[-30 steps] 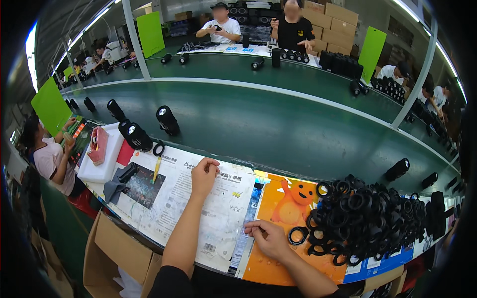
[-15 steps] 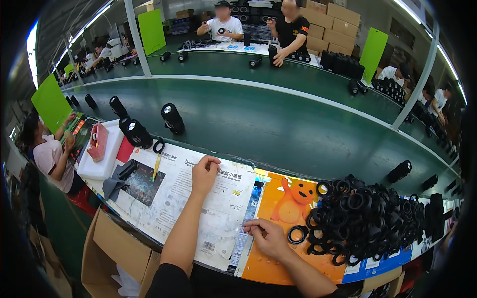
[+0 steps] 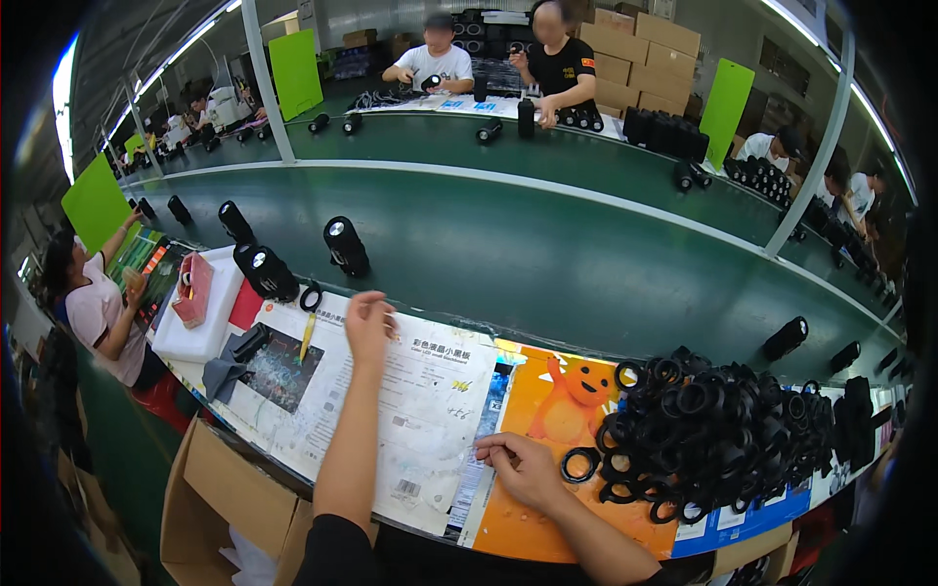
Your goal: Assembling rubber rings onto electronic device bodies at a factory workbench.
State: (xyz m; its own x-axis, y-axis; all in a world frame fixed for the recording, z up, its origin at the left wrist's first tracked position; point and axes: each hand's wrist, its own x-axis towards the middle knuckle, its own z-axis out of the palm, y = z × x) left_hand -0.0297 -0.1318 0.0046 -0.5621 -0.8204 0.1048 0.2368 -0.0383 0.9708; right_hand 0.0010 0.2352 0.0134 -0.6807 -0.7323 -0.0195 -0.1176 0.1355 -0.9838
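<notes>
My left hand point(image 3: 368, 327) hovers over the white printed sheet point(image 3: 415, 430), near its far edge. Its fingers are loosely bent and apart, with nothing seen in them. Just beyond it stands a black cylindrical speaker point(image 3: 346, 248) on the green surface, apart from the fingers. My right hand point(image 3: 528, 471) rests low over the left edge of an orange printed sheet point(image 3: 518, 532). Its fingers are curled together, and no object shows in them. Close beside it lies a single black ring point(image 3: 579, 465), at the edge of a large heap of black rings point(image 3: 718, 430).
More black speakers point(image 3: 269, 273) stand at the left. A yellow pen-like tool point(image 3: 308, 335), a black ring point(image 3: 311, 297), a grey cloth point(image 3: 224, 377) and a white foam tray point(image 3: 186, 342) lie nearby. An open carton point(image 3: 230, 488) stands below the table edge. Co-workers sit across the green conveyor point(image 3: 547, 244).
My left hand has moved left and farther away, toward the standing speaker, and its fingers have opened. My right hand stays nearly in place. The person at far left has stretched an arm outward.
</notes>
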